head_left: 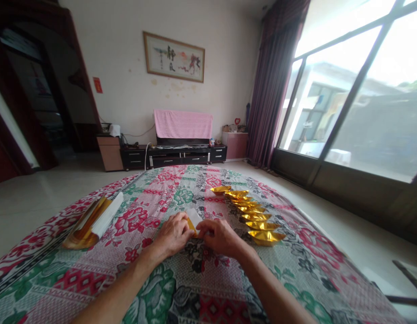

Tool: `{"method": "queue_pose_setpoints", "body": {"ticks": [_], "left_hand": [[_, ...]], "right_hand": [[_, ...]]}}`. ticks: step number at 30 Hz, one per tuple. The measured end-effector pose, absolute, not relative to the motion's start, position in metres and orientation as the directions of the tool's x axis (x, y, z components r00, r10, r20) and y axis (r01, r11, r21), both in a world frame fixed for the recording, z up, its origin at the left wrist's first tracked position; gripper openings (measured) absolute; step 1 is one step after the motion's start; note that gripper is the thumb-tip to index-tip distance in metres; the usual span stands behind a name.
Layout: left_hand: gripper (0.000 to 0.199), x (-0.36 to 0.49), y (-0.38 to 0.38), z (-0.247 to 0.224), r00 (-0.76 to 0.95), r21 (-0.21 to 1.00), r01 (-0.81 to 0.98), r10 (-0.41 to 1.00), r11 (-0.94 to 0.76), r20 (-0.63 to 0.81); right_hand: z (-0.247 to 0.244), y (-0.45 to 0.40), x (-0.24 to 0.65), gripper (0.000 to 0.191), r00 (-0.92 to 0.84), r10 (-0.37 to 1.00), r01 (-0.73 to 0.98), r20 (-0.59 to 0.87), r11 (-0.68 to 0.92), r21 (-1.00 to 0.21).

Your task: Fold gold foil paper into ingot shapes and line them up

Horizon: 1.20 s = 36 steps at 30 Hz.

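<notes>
Between my hands, at the middle of the table, is a sheet of gold foil paper (194,218), its white back showing at the top and a gold strip folded near the fingers. My left hand (175,231) pinches its left side with curled fingers. On the right, my right hand (218,235) has thumb and fingers closed on the paper's lower right edge. To the right stands a row of several folded gold paper ingots (266,237), running away from me. A stack of loose gold foil sheets (90,225), partly curled, lies on the left.
A flowered cloth (154,288) covers the round table. Beyond it stand a low black cabinet (178,159) and a television under a pink cloth (183,123). Large windows (357,99) and a purple curtain (276,81) are on the right; a doorway is on the left.
</notes>
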<state>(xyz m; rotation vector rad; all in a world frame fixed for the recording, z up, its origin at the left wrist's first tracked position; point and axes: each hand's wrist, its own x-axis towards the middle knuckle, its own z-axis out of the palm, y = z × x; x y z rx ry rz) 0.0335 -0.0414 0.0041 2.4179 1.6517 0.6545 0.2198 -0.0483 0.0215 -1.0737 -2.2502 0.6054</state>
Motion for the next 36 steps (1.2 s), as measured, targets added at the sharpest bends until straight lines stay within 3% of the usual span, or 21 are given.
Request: {"method": "queue_pose_setpoints", "body": {"ticks": [14,25,36], "left_hand": [[0.020,0.0376,-0.0457,0.0048,0.263,0.368,0.853,0.914,-0.370,0.309],[0.021,0.0370,-0.0432,0.0014,0.268,0.359,0.857,0.915,-0.369,0.302],[0.019,0.0376,-0.0440,0.0053,0.268,0.350,0.865,0.921,-0.360,0.284]], "right_hand": [[0.0171,-0.0452,0.2224,0.032,-0.477,0.834,0.518,0.277,0.521,-0.679],[0.0191,-0.0462,0.2229,0.032,-0.497,0.808,0.554,0.316,0.576,-0.602],[0.0225,-0.0493,0.2196,0.043,-0.649,0.666,0.556,0.368,0.745,-0.369]]}}
